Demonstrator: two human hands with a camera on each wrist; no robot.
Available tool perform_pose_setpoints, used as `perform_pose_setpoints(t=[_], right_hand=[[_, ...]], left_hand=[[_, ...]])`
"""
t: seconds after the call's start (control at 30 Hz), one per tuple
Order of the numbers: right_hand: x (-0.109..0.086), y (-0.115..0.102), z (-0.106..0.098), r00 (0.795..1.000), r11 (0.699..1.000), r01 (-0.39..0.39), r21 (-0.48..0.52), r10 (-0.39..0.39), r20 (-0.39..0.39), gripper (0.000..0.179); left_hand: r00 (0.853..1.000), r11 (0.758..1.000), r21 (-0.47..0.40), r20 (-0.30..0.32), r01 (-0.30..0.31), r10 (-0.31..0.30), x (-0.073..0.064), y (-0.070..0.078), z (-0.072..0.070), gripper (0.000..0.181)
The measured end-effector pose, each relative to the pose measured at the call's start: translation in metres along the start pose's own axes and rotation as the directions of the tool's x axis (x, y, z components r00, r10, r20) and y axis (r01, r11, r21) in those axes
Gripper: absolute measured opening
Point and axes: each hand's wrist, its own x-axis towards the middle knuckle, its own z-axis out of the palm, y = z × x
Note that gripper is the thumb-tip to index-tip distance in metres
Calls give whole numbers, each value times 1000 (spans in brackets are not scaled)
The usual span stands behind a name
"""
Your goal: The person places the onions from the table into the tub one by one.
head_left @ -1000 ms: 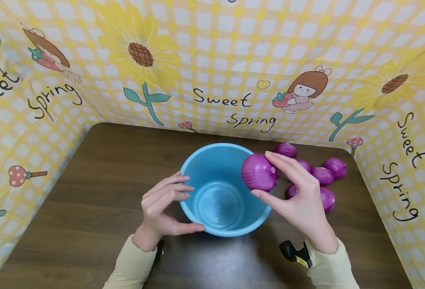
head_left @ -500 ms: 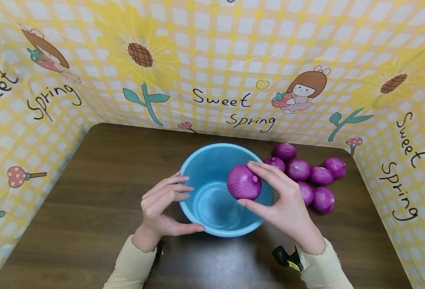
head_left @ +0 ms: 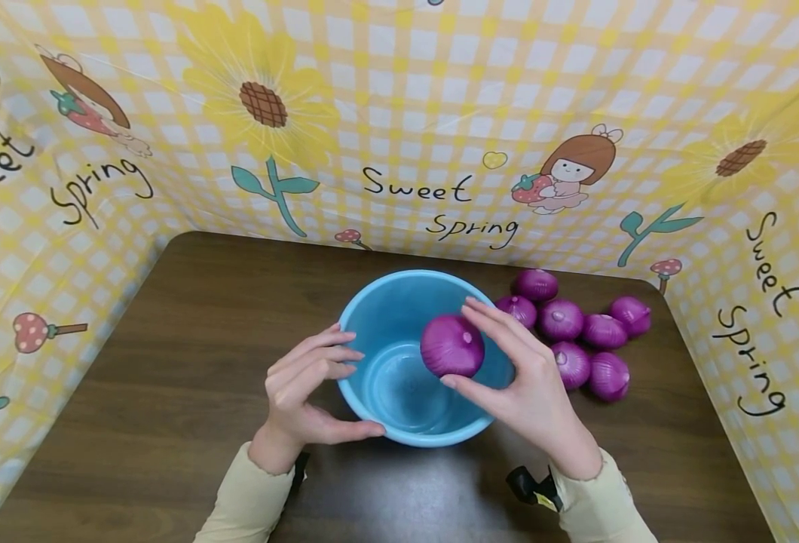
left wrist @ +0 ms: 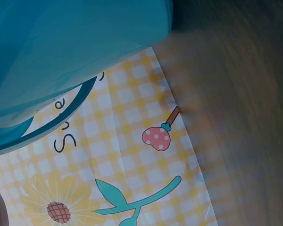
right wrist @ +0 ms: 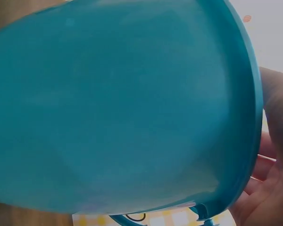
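Currently the right hand (head_left: 531,392) pinches an onion (head_left: 452,346) between thumb and fingers, over the right part of the blue bucket (head_left: 426,439). The left hand (head_left: 307,388), fingers and thumb spread wide, rests on the bucket's left rim. Seven more onions (head_left: 561,320) lie grouped to the right on the brown table (head_left: 135,377).

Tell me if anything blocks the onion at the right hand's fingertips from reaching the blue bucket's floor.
Nothing visible does. In the head view, the onion shows against the inside of the blue bucket, with nothing between it and the floor. The left hand grips the bucket's left side, away from the onion. Floor behind the onion is hidden.
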Motion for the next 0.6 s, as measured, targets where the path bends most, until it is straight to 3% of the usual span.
perform_pose_setpoints(t=[0.33,0.6], right_hand=[[1,0,-3,999,999,17,33,-16,-32,69],[-1,1,-9,998,999,-39,6,39,-53,74]], left_hand=[[1000,1000,-1,-5,1,-1,1,1,0,66],[1000,1000,3,-7,-4,4,1,0,0,66]])
